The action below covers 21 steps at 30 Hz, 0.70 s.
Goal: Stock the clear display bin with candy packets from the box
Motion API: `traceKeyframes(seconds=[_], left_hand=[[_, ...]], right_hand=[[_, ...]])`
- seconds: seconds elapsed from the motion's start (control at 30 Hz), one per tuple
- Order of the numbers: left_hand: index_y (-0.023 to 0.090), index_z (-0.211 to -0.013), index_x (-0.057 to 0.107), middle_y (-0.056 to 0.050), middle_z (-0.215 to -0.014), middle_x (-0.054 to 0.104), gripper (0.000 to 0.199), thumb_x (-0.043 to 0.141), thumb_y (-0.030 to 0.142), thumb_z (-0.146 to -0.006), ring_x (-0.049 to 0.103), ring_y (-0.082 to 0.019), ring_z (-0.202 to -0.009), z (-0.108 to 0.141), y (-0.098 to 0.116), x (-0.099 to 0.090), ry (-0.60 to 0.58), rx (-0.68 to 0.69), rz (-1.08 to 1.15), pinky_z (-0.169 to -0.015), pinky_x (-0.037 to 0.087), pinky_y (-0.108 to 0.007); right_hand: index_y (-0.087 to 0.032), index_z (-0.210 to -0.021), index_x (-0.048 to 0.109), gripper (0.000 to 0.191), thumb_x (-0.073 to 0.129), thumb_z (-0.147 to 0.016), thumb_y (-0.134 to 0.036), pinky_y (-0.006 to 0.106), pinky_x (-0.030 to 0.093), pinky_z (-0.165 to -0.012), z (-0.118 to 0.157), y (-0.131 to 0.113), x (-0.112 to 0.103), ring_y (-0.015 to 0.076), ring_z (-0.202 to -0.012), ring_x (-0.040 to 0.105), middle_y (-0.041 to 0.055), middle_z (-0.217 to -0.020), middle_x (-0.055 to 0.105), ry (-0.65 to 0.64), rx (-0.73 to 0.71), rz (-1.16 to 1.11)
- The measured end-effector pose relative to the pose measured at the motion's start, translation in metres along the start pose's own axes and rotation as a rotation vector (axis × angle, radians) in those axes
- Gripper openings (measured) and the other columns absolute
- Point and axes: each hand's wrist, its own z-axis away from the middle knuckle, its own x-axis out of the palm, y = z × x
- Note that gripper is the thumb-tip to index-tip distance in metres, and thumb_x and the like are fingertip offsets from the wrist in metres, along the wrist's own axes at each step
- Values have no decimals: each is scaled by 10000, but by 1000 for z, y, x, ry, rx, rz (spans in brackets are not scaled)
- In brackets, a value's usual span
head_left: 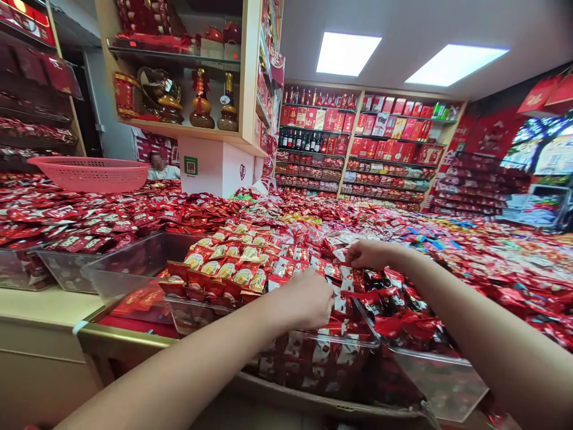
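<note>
My left hand [308, 298], its fingers curled closed, rests over rows of red-and-white wrapped sweets [293, 267] in a clear plastic bin [317, 340]. Whatever its fingers grip is hidden behind the knuckles. Farther back and to the right, my right hand [373, 255] bends downward with its fingers closed at the back of the same rows. Its fingertips are close to a red-and-white packet [351, 278], and what they pinch is too small to make out. Red-and-gold packets [233, 266] lie in neat rows left of my hands. Dark-and-red sweets [396, 298] fill the bin to the right.
A clear bin [134, 263] with red packets low inside stands at the left. A pink basket [92, 173] sits on heaped sweets. Beyond it are a white pillar [203, 167], a person [163, 170] and shelves of bottles and red boxes [317, 119]. A cardboard edge [331, 400] runs below the bins.
</note>
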Motion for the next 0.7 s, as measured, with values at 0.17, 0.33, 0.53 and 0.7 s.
traceKeyframes(seconds=[0.17, 0.33, 0.53, 0.7], left_hand=[[121, -901, 592, -126, -909, 625, 232, 455, 110, -713, 571, -220, -824, -42, -1, -5, -127, -5, 23, -659, 434, -284], [111, -861, 607, -109, -833, 644, 225, 498, 83, -666, 587, -200, -742, -60, 1, 9, -277, 5, 104, -624, 439, -279], [150, -945, 556, -54, -851, 644, 326, 562, 162, -620, 583, -170, -698, -66, -19, 24, -219, 3, 316, -571, 436, -220], [177, -1224, 309, -43, -974, 612, 666, 563, 161, -608, 584, -139, -707, -63, -28, 30, -146, 7, 445, -517, 417, -176]], right_hand=[[-152, -703, 617, 89, 547, -656, -122, 193, 354, -461, -2, 6, 1, 67, -466, 435, -35, -563, 563, -96, 26, -95], [-153, -667, 559, 23, 540, -670, -165, 190, 289, -424, 5, 19, -9, 66, -458, 355, -39, -528, 479, -50, 58, -188], [-168, -784, 529, 104, 476, -715, -226, 167, 272, -420, 23, 6, -4, 53, -469, 347, -50, -579, 457, -213, -88, -380], [-155, -733, 559, 103, 500, -658, -195, 176, 256, -399, 16, -5, 14, 54, -423, 335, -60, -509, 455, -324, -107, -362]])
